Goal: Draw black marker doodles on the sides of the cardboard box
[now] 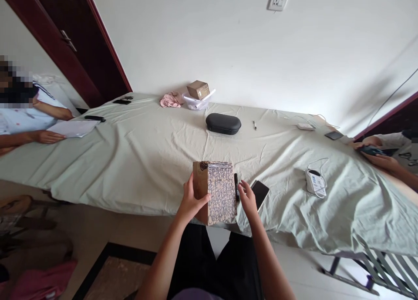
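In front of me, at the table's near edge, a cardboard box [222, 195] has its upper face covered in dark looping scribbles. My left hand [192, 200] grips the box's left side, its thumb on the top edge. Right of the box lies a black marker [237, 187] on the cloth. Beside that marker is my right hand [248, 197], its fingers loosely bent and a little apart; I see nothing held in them. A dark-screened phone [260, 193] lies just past my right hand, which partly covers it.
A pale green cloth [146, 160] covers the table. Further back are a black case [224, 124], a pen [255, 125] and a small box [198, 89] on a plastic tub. A white corded device [315, 183] lies right. One person holds papers [75, 128] left; another's hands [380, 158] hold a dark object.
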Available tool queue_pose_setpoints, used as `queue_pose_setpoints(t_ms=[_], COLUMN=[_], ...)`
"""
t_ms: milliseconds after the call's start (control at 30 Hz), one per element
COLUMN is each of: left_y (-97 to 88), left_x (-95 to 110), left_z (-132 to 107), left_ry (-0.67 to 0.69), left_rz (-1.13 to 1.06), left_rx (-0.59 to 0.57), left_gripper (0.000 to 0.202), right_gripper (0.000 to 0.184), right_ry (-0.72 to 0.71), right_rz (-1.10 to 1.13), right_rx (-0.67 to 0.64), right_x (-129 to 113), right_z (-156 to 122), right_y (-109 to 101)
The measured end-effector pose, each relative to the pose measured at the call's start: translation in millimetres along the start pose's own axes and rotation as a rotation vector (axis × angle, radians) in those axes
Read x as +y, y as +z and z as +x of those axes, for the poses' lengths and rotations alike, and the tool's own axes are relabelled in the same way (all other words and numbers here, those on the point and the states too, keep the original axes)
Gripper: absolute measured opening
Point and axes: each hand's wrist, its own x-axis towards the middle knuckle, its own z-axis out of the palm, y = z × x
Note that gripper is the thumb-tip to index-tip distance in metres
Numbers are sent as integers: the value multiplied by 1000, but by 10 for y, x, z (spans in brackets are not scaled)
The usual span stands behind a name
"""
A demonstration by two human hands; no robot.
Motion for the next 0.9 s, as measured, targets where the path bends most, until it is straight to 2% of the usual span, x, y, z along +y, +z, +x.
queue_pose_setpoints(t_ms=[100, 233, 300, 367, 467, 633, 900], left_y=[44, 140, 211, 281, 351, 364, 377], left_x=[107, 296, 326, 305, 240, 203, 192], left_z=[-64, -210, -245, -236, -179, -138, -152], left_ry=[48, 158, 180, 195, 213, 210, 206], left_rz=[128, 563, 752, 849, 930, 977, 976], left_rx=[122, 288, 353, 408, 463, 485, 498], left_gripper=[108, 107, 103, 98, 91, 89, 89], right_gripper=[58, 42, 31, 29, 35, 43, 40], right_ry=[115, 173, 186, 202, 208, 145, 96], right_rz=[-332, -498, -538, -545, -506, -420, -413], right_rx=[43, 48, 55, 69, 89, 90, 38], right_x=[4, -90, -116, -115, -82, -17, 56], right_z=[254, 445, 489, 520, 568, 653, 710], right_y=[73, 257, 319, 327, 257, 155, 203])
